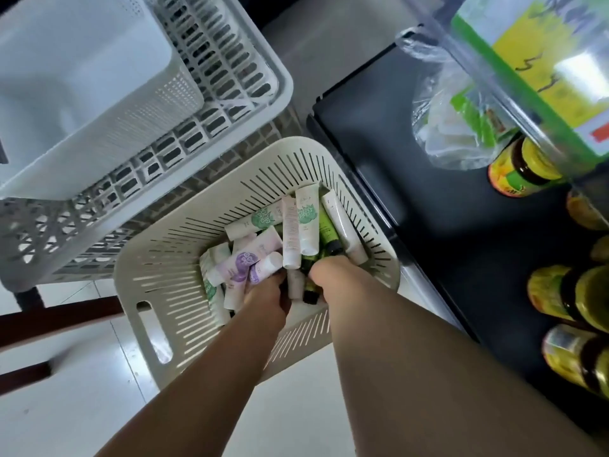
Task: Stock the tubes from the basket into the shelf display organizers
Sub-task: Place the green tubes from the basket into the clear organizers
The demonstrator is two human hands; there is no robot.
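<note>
Reaching down, left hand (267,296) and right hand (324,276) among tubes (306,225) in basket (155,258).

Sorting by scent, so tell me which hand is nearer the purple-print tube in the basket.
Left. The left hand is right beside the purple-print tube, on its near side; the right hand is farther right, among the green tubes.

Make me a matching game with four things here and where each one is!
Things:
1. cream slotted plastic basket
2. white tube with purple print
3. clear plastic bag
4. yellow-labelled dark jars

Places:
A. lined up on the black shelf, right side
B. full of mixed tubes
C. lying inside the basket, left side
D. crumpled at the shelf's far end

Pairs: 1-B, 2-C, 3-D, 4-A
</note>
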